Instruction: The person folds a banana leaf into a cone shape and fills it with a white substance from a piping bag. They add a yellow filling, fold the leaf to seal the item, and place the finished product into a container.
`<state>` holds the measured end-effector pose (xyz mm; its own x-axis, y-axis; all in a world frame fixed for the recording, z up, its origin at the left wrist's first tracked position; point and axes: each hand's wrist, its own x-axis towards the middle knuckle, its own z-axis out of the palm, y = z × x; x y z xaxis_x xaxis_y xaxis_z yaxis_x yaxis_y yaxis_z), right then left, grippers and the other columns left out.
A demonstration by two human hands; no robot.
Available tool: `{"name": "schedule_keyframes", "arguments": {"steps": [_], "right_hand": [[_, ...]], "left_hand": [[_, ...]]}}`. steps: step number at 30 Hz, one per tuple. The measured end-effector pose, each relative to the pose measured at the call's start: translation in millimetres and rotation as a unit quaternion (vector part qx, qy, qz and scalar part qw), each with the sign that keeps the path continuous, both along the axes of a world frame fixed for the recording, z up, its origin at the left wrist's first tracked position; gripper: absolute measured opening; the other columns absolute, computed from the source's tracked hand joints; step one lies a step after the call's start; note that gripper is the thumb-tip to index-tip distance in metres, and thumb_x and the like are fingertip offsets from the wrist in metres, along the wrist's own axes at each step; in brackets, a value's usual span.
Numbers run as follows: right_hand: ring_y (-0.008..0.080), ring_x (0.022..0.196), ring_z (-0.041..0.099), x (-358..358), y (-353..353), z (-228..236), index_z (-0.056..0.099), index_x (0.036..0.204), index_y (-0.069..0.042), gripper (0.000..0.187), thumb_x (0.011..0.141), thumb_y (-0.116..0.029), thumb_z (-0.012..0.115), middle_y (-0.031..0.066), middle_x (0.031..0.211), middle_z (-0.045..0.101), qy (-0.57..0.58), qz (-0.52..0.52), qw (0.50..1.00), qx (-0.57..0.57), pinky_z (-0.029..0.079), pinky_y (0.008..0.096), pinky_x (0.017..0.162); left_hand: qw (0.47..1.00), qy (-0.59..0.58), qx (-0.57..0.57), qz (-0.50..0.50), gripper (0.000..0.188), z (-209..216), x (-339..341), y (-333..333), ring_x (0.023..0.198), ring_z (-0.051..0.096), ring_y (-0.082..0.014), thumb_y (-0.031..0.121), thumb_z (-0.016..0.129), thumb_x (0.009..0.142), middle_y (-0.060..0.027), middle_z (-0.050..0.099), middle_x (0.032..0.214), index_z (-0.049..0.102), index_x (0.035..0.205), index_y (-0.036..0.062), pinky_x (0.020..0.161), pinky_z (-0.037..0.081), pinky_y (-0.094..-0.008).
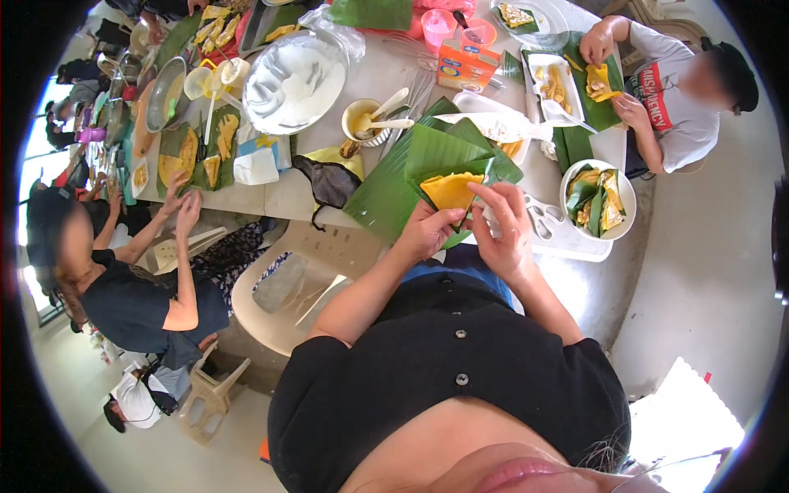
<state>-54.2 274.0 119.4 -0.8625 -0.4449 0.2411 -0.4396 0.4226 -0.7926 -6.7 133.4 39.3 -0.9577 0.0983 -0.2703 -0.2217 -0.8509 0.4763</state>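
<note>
My left hand (429,233) pinches a yellow folded wrap (450,191) together with the green banana leaf (444,153) behind it. The wrap is roughly triangular, with its wide edge upward. At its right side, my right hand (505,226) has its fingers bent around the edge of the leaf; the exact grip of the fingertips is partly hidden. Larger leaf pieces (380,194) lie on the table under and beyond my hands. Just beyond them rests a white piping bag (509,127) across a white tray. To the right, a white bowl (627,215) holds several leaf-wrapped yellow pieces.
White scissors (544,220) lie near the bowl. Beyond are a cup with spoons (362,115), a whisk (419,89), an orange box (467,66) and a large bowl of white cream (265,99). Co-workers sit at left and right (686,90). A beige chair (283,267) stands at my left.
</note>
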Motion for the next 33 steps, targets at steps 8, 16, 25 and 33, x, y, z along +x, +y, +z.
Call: {"name": "schedule_keyframes", "arguments": {"steps": [8, 16, 25, 33], "right_hand": [[0.0289, 0.081, 0.060, -17, 1, 23, 0.060, 0.118, -0.010, 0.041, 0.078, -0.004, 0.065, 0.0140, 0.102, 0.048, -0.002, 0.032, 0.997, 0.064, 0.052, 0.0366, 0.066], [0.0295, 0.078, 0.061, -18, 0, 23, 0.064, 0.102, -0.009, 0.028, 0.076, -0.001, 0.066, 0.0123, 0.098, 0.050, 0.047, 0.047, 0.997, 0.030, 0.052, 0.0373, 0.066], [0.0260, 0.080, 0.061, -9, 8, 14, 0.066, 0.099, -0.008, 0.036, 0.065, 0.001, 0.070, 0.0109, 0.097, 0.052, 0.174, 0.083, 0.980, 0.054, 0.052, 0.0367, 0.067], [0.0237, 0.076, 0.060, -14, 10, 23, 0.065, 0.104, -0.005, 0.043, 0.061, -0.001, 0.070, 0.0103, 0.099, 0.052, 0.240, 0.156, 0.956, 0.061, 0.051, 0.0354, 0.066]], "left_hand": [[0.997, 0.015, -0.006, -0.071, 0.033, 7, 3, -4, 0.084, 0.058, -0.0151, -0.002, 0.054, 0.088, -0.0034, 0.058, 0.105, 0.052, 0.119, 0.0091, 0.063, 0.048, -0.0305], [0.996, 0.020, 0.037, -0.073, 0.039, 2, 2, -7, 0.091, 0.057, -0.0124, -0.002, 0.055, 0.088, -0.0026, 0.058, 0.112, 0.051, 0.124, 0.0127, 0.068, 0.047, -0.0271], [0.998, -0.031, -0.026, -0.054, 0.037, 6, -3, -3, 0.088, 0.055, -0.0109, 0.003, 0.058, 0.089, 0.0005, 0.058, 0.114, 0.052, 0.124, 0.0134, 0.070, 0.043, -0.0279], [0.997, 0.020, -0.062, -0.040, 0.040, -6, 0, -15, 0.104, 0.058, -0.0154, 0.003, 0.060, 0.087, -0.0022, 0.057, 0.121, 0.052, 0.125, 0.0140, 0.079, 0.050, -0.0306]]}}
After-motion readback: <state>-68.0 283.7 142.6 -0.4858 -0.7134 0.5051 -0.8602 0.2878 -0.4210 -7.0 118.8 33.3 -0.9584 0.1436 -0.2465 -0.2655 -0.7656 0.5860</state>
